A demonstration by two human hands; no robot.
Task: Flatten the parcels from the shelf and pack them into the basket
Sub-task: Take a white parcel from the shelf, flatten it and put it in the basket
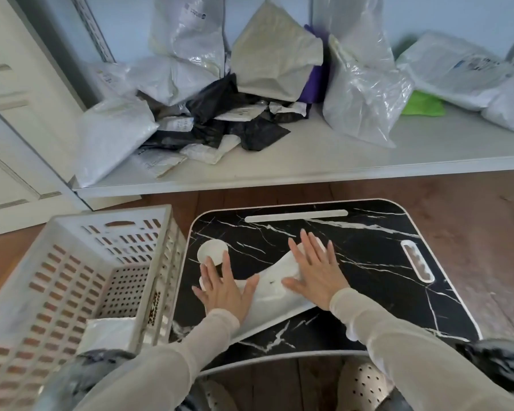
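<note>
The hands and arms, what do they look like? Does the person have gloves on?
No gloves. The left hand and the right hand are bare, with no ring or watch that I can see. Both arms wear long, pale cream sleeves. The left sleeve and the right sleeve are plain and snug, with no pattern, and end at the wrists.

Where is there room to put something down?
On the tray, between the right hand and the slot, and along its near edge. The shelf is bare at front right. Crowded: the pile at shelf left, the parcel mid-tray.
</note>
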